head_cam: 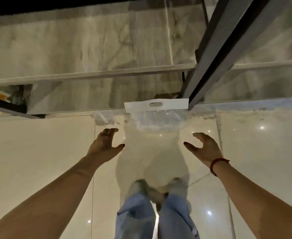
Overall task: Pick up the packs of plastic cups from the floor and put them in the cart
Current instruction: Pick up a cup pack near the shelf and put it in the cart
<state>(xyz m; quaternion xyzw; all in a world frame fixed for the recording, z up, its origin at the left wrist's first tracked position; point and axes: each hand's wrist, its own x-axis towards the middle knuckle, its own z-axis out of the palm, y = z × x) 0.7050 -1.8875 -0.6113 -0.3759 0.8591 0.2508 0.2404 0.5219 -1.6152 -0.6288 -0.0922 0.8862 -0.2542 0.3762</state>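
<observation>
Pack of plastic cups (156, 116) lies untouched on the floor (38, 152); left hand (105, 142) and right hand (204, 147) hover near it, spread and empty; pickup and carting seemingly remain.

Bare forearms. A red thread bracelet (217, 165) sits just behind the right hand (205, 147); the left hand (107, 144) wears a ring (104, 133). Dark red nails (123, 145), blue jeans (136, 218), pale shoes (141, 188).
</observation>
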